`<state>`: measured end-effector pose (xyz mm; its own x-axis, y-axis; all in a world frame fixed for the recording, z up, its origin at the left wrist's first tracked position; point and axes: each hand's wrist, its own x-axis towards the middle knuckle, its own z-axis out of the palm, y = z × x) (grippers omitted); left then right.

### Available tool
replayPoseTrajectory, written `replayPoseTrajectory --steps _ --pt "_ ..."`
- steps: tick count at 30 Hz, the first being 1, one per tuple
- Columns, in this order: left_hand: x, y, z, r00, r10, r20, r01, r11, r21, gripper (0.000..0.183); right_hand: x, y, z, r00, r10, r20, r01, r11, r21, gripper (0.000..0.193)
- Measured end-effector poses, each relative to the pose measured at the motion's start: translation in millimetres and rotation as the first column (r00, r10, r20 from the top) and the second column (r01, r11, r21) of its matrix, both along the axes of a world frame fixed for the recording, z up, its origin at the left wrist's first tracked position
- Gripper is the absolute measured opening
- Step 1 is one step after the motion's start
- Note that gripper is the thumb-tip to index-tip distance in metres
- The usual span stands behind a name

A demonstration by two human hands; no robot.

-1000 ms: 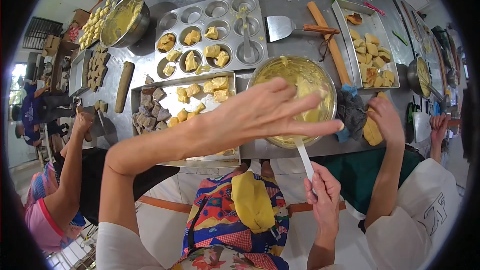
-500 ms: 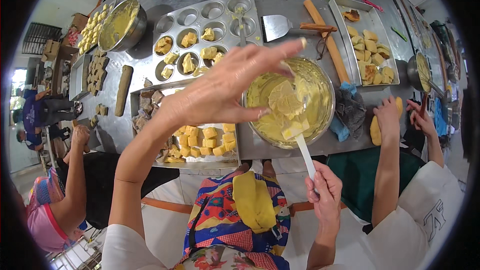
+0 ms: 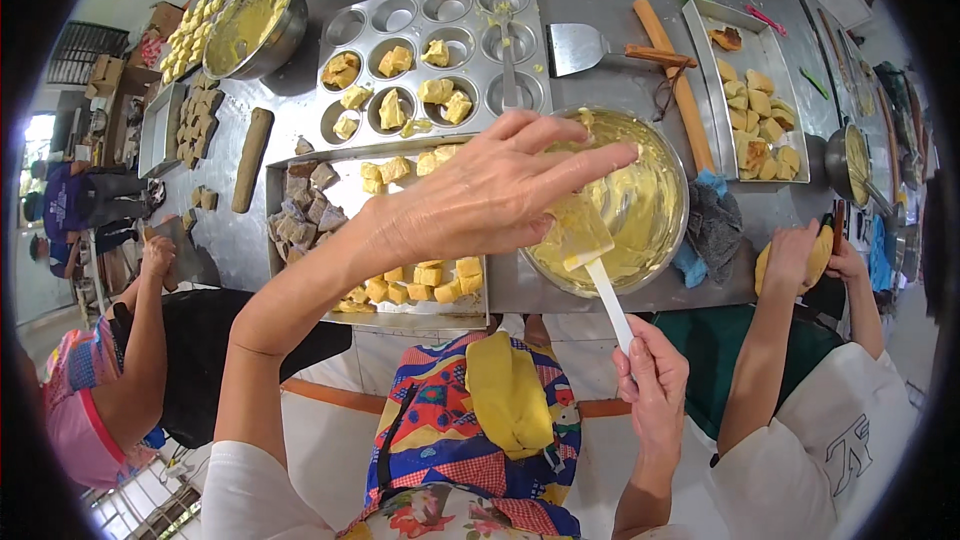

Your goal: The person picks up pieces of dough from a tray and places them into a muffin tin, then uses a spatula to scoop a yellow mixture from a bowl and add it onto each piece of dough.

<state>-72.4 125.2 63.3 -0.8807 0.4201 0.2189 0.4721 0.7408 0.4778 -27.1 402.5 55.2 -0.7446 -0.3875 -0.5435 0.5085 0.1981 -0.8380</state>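
My right hand (image 3: 655, 375) grips the white handle of a spatula (image 3: 608, 305). The spatula's blade is inside a steel mixing bowl (image 3: 677, 240) smeared with yellow batter. Over the bowl's left side reaches my left hand (image 3: 505, 180), its index finger stretched out and its thumb apart from it near the blade. Some fingers are bent, and I see nothing held in them. Part of the batter and bowl is hidden beneath this hand. A muffin tin (image 3: 422, 30) lies beyond it, several cups holding yellow dough lumps, with a batter-smeared utensil (image 3: 508, 65) resting on top.
Under my left forearm sits a tray (image 3: 405, 320) of yellow and brownish cubes. To the right are a metal scraper (image 3: 577, 48), a rolling pin (image 3: 680, 95), a grey cloth (image 3: 715, 230) and a tray of buns (image 3: 800, 165). Co-workers' hands (image 3: 157, 255) (image 3: 790, 252) work at both sides.
My left hand has moved right and slightly down, its fingers drawing closer together near the spatula blade. The spatula stays in my right hand. At the right, a co-worker has lifted a yellow piece.
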Motion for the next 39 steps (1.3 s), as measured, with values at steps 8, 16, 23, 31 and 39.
replayPoseTrajectory --steps 8,16,23,31,39 --pt "1 -16 -21 0.951 0.279 0.134 -0.306 0.912 0.272 0.086 -1 5 14 0.989 0.042 -0.139 -0.02 0.987 0.156 0.025" --pt "22 -16 -33 0.761 0.151 0.631 -0.598 0.54 0.593 0.086 -9 -7 20 0.672 0.324 -0.667 -0.024 0.909 0.417 0.031" --pt "53 -61 -28 0.618 0.106 0.779 -0.767 0.302 0.567 0.069 -21 3 27 0.527 0.503 -0.685 0.003 0.805 0.593 0.035" --pt "98 -50 -26 0.627 0.248 0.739 -0.766 0.021 0.643 0.067 -61 -27 19 0.432 0.69 -0.582 0.021 0.637 0.771 0.023" --pt "100 -23 -55 0.608 0.127 0.784 -0.77 -0.145 0.621 0.066 -64 -51 17 0.397 0.762 -0.512 -0.123 0.597 0.793 0.018"
